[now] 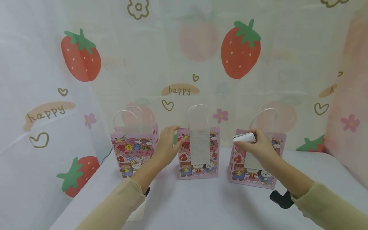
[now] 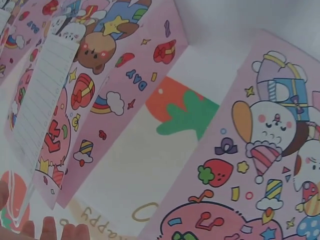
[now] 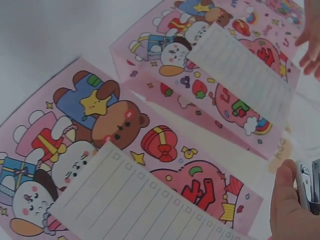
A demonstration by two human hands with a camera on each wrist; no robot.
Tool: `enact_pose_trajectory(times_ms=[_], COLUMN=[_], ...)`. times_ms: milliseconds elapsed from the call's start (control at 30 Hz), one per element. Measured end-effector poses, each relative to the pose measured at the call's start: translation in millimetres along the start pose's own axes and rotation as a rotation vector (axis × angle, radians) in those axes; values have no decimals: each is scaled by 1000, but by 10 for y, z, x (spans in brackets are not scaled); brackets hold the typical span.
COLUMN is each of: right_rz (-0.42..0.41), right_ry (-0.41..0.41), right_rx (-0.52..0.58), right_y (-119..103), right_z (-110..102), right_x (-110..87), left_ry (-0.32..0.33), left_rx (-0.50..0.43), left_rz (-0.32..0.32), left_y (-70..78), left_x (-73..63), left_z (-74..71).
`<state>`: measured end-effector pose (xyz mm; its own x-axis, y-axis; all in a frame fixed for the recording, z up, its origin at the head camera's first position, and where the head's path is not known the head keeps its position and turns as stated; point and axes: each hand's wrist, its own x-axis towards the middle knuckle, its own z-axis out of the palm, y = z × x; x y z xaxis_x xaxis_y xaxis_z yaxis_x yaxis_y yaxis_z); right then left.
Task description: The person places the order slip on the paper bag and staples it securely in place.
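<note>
Three pink cartoon paper gift bags stand in a row. My left hand (image 1: 166, 145), fingers loosely extended, is at the top left corner of the middle bag (image 1: 185, 171); its fingertips (image 2: 48, 229) show low in the left wrist view. A lined paper strip (image 1: 200, 150) hangs down the front of that bag below its handle. My right hand (image 1: 263, 148) grips a small white stapler (image 1: 244, 138) before the upper part of the right bag (image 1: 237, 159). Another lined strip (image 3: 125, 192) lies against the right bag's front, partly hidden by the hand in the head view.
The left bag (image 1: 135, 150) shows its printed front without a strip. A loose paper strip (image 1: 137, 213) lies on the white table (image 1: 198, 204) near the left forearm. Behind the bags hangs a curtain (image 1: 161, 57) printed with strawberries.
</note>
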<state>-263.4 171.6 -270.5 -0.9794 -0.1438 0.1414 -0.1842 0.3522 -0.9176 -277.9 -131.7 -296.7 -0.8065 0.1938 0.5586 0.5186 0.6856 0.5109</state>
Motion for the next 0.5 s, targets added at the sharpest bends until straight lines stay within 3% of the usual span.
enact_pose_trajectory(times_ms=[267,500], right_rz=[24,75], right_ry=[19,13], right_rx=[-24,-53], right_y=[87,150], right_z=[-116,-223], right_x=[-105,-161], left_ry=[11,25], left_rx=[-22,-28], left_rz=[2,-25], left_y=[-51,-68], left_x=[-208,-308], left_z=[-73,-106])
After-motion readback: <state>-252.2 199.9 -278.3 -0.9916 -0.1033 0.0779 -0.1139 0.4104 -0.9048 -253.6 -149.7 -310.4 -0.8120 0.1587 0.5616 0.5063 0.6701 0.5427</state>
